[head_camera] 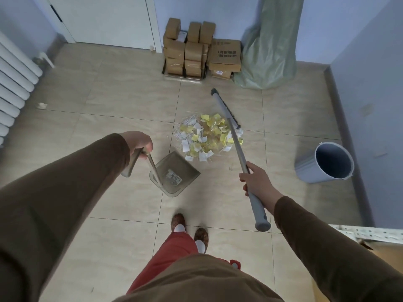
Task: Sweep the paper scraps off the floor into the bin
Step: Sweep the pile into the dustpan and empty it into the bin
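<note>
A: Start with the hands. What are they doing?

B: The left hand (140, 144), left of centre in the frame, has its fingers curled round the top of the dustpan (174, 173) handle. The right hand (254, 179), lower right of centre, grips the broom (236, 140) shaft near its grey end. Neither one is spread.

A: And the paper scraps (206, 137)?

B: Heaped in one loose pile at the centre of the frame, on the tiled floor (109, 101). The broom head lies against the pile's upper right edge, and the dustpan's mouth sits just beside its lower left edge.

A: What could go wrong?

B: I'd say a fast stroke could flick the light pieces past or over the pan's sides. If the pan's lip isn't flat on the tile, scraps could slide underneath it. The bin (327, 163) stands well apart at the right of the frame, so a tilted pan might spill on the way over.

A: How do the scraps look?

B: Small yellow and white squares, some curled, mixed with thin pale shreds that stick out around the edge. They look light and easily scattered. One stray piece (41, 105) lies at the left near the radiator (15, 83).
</note>
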{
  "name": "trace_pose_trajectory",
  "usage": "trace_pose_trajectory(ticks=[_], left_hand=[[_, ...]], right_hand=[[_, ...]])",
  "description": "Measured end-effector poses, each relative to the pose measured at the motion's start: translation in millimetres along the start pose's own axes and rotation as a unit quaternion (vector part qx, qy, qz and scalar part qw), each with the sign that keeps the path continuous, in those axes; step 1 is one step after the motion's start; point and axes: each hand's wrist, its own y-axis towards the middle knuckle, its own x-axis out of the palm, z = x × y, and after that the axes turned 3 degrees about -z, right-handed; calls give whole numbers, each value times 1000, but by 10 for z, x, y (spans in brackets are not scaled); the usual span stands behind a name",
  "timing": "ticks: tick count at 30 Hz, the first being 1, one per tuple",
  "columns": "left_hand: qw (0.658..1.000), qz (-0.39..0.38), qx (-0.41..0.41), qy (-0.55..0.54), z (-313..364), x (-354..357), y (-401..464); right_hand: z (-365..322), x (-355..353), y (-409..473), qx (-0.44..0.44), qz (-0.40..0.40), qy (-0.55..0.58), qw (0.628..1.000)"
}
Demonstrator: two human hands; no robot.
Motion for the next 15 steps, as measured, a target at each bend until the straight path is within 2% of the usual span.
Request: trace_pose_trajectory(ticks=[7, 15], left_hand=[[1000, -11, 28, 8, 867, -178, 470], [999, -13, 32, 31, 1588, -183, 817]], right_hand=[[-388, -255, 630, 17, 20, -2, 1000], [-988, -648, 1671, 69, 3, -15, 998]])
